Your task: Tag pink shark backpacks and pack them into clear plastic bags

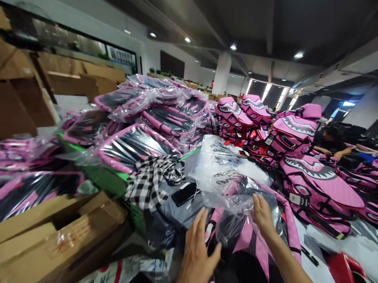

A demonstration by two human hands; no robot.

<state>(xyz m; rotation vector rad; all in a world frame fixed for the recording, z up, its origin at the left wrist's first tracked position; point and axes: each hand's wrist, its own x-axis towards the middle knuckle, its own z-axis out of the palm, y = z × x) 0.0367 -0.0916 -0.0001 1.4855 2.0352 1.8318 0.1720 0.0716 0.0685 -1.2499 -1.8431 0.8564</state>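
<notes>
In front of me lies a pink and black backpack (288, 214), partly covered by a clear plastic bag (232, 202). My right hand (263, 216) has its fingers closed on the plastic near the top of the backpack. My left hand (196, 254) is at the backpack's left side, fingers stretched and thumb apart, with nothing held. A stack of clear and white plastic bags (223, 161) with dark print lies just beyond. Left of it are a black phone (184, 194) and a black-and-white checked cloth (156, 180).
Plastic-wrapped backpacks (136, 148) are heaped at the left. Unwrapped pink backpacks (316, 182) with shark-mouth flaps are stacked on the right. An open cardboard box (65, 243) stands at lower left, and a red object (346, 268) at lower right. Another person's arm (342, 152) shows far right.
</notes>
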